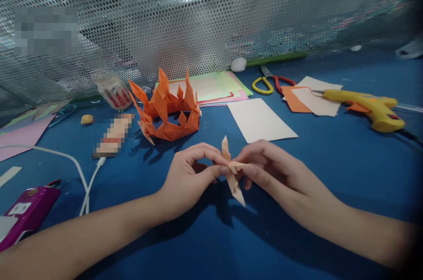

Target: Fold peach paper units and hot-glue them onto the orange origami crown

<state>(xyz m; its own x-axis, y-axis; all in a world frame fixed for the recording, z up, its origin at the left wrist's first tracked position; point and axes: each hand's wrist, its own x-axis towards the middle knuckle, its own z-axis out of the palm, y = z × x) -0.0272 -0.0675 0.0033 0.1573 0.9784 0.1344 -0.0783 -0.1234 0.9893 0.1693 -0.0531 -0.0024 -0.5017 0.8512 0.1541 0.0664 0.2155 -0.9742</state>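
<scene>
A small folded piece of pale peach paper (235, 187) is held between my two hands above the blue table. It has narrow pointed ends, one up and one down, with a short flap toward the right. My left hand (194, 169) pinches its middle from the left with thumb and forefinger. From the other side, my right hand (274, 169) grips the flap between thumb and fingers. Some of the fingertips are hidden behind the paper. Beyond my left hand stands an orange folded-paper crown (172, 130) with tall points.
Behind my hands lie a cream sheet (262, 121), stacked coloured paper (211, 81), and scissors (264, 85) with yellow and red handles. A yellow glue gun (370, 101) rests at right. At left are a jar (114, 90), a phone (114, 136) with white cable, and a purple device (36, 205).
</scene>
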